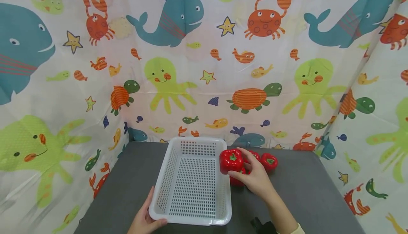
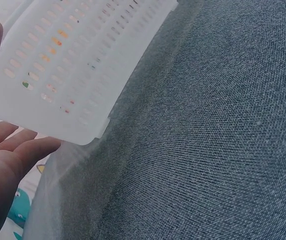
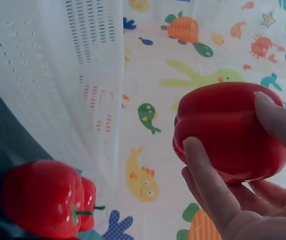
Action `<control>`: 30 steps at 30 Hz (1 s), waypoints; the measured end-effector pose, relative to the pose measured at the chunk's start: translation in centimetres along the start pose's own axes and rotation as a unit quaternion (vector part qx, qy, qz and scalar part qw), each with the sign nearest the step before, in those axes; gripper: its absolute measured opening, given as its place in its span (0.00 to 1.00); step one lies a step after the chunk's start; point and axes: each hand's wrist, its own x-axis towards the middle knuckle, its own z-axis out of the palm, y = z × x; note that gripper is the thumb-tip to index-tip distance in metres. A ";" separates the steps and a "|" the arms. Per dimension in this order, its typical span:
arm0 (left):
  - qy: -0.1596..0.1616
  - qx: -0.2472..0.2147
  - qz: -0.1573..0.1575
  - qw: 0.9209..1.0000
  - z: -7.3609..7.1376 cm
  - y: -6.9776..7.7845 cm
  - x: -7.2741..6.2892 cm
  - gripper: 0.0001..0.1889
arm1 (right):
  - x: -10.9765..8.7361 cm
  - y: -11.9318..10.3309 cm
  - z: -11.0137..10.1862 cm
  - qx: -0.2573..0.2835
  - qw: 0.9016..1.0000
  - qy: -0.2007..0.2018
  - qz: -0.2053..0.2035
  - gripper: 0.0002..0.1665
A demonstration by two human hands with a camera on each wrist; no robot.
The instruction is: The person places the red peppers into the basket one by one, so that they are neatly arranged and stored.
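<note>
A red bell pepper (image 1: 231,160) with a green stem is held by my right hand (image 1: 252,174) over the right rim of a white plastic basket (image 1: 194,219). In the right wrist view, the thumb and fingers grip the sides of this pepper (image 3: 223,132). My left hand (image 1: 145,215) holds the basket at its near left corner, fingers along the left side and thumb by the front rim. The left wrist view shows these fingers (image 2: 35,150) against the basket's outer wall (image 2: 58,115). Inside the basket, the slotted floor shows bare.
More red bell peppers (image 1: 269,162) lie on the dark grey table (image 1: 306,191) right of the basket, partly hidden by my right hand. A curtain (image 1: 197,74) printed with sea animals rises behind and at both sides. A black object (image 1: 264,226) sits by the right forearm.
</note>
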 end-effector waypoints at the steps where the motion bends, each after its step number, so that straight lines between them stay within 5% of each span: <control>1: 0.002 -0.002 -0.005 1.000 -0.1 0.0 0.0 0.64 | 0.2 -0.1 0.2 0.001 1.000 -0.003 0.000 0.54; 22: -0.006 -0.003 -0.003 1.000 0.0 0.0 0.2 0.63 | 3.4 -1.8 4.5 0.015 0.999 0.003 -0.050 0.55; 30: 0.006 0.008 -0.003 1.000 -0.1 -0.1 0.0 0.62 | 4.5 -1.5 6.3 0.021 0.999 -0.002 -0.034 0.53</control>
